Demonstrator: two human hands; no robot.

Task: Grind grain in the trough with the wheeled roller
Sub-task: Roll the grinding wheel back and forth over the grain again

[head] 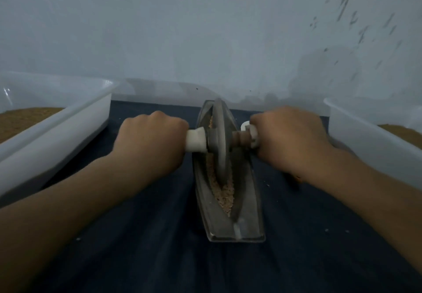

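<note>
Dim, bluish light; soft blur throughout, wide-angle bending at the edges, faint shadows on the wall [205, 30].

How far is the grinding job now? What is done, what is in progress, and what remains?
Done: grain lies in the trough, and the wheeled roller sits in it. In hand: the left hand and right hand each grip a white handle, with the wheel toward the far end. Left: the grain near the person looks coarse and granular, so more rolling seems needed.

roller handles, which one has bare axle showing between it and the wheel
The right handle: brown axle shows beside the wheel. The left handle sits tight against it.
</note>
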